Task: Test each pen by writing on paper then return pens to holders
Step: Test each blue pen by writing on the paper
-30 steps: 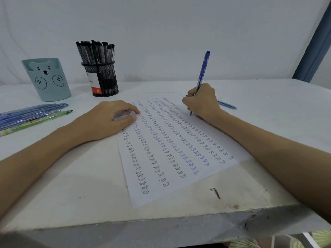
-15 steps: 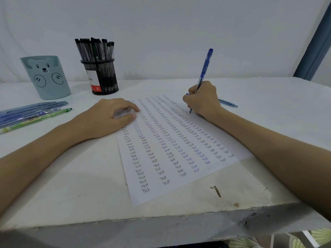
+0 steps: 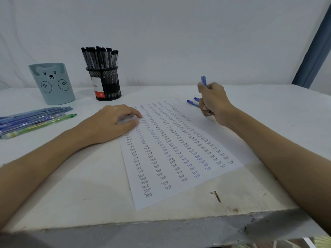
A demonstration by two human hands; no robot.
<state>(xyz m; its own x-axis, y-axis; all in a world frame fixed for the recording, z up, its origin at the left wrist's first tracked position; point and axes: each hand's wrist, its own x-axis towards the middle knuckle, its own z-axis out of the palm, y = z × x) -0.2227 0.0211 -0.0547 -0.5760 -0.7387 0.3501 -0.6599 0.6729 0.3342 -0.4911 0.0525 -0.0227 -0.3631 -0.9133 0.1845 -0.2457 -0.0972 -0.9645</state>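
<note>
Pens point(image 3: 35, 120) lie untested left of frame; my right hand point(image 3: 213, 102) grips a blue pen point(image 3: 203, 81), left hand point(image 3: 114, 122) flat on the nearly filled paper point(image 3: 179, 158).

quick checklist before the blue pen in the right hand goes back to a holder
1. Pen secured: right hand grips the blue pen, its top end showing above the fist. Ok.
2. Tip clear of the paper: hand is raised beside the sheet's far right corner; tip hidden. Cannot tell.
3. Paper held: left hand rests flat on its upper left corner. Ok.
4. Room in the black mesh holder: packed with black pens. Not ok.
5. Room in the bear holder: inside not visible. Cannot tell.
6. Path: two blue pens lie just left of the right hand. Not ok.
</note>
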